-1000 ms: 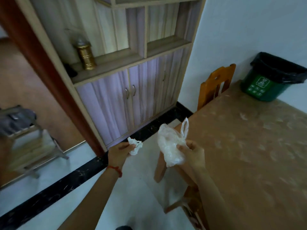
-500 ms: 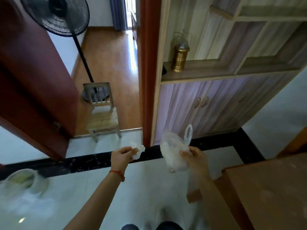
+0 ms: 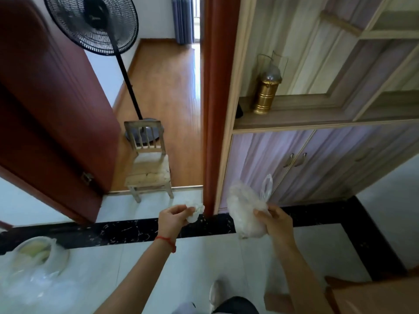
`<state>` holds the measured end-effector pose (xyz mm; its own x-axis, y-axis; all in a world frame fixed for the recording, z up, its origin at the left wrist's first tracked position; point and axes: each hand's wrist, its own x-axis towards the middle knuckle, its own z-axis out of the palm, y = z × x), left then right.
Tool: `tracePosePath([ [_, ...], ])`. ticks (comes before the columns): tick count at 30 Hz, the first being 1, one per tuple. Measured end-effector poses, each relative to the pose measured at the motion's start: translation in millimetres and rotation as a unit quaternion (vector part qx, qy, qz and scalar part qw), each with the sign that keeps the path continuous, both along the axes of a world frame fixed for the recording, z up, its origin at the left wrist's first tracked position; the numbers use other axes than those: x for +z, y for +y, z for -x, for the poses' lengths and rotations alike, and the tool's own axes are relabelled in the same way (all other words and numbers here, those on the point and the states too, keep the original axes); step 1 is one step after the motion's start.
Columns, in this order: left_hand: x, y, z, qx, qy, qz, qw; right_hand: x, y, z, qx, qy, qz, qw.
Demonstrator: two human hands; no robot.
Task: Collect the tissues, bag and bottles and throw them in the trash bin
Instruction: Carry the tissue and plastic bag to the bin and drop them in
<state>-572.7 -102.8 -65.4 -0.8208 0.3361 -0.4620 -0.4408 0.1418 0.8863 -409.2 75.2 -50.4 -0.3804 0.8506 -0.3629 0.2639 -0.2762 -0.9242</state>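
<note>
Low left on the floor we note a clear plastic sack (image 3: 34, 268) with something pale inside; behind it an open red door (image 3: 52, 114), a standing fan (image 3: 95, 23) and a small wooden chair (image 3: 147, 168). Our left hand (image 3: 173, 219) pinches a crumpled tissue (image 3: 195, 211) in curled fingertips. Just beside it, apart, our right hand (image 3: 275, 223) grips a crinkled plastic bag (image 3: 243, 207), in front of the cabinet (image 3: 328, 159).
</note>
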Motion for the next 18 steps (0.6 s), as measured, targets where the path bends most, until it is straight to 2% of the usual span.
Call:
tracePosePath([
  [11,11,128,46,-0.122,0.008,0.012,0.992,-1,77,21,-0.058,-0.012,-0.015,0.998],
  [18,8,214,68,-0.285,0.029,0.027,0.958,-2,97,19,-0.206,-0.034,-0.025,0.978],
])
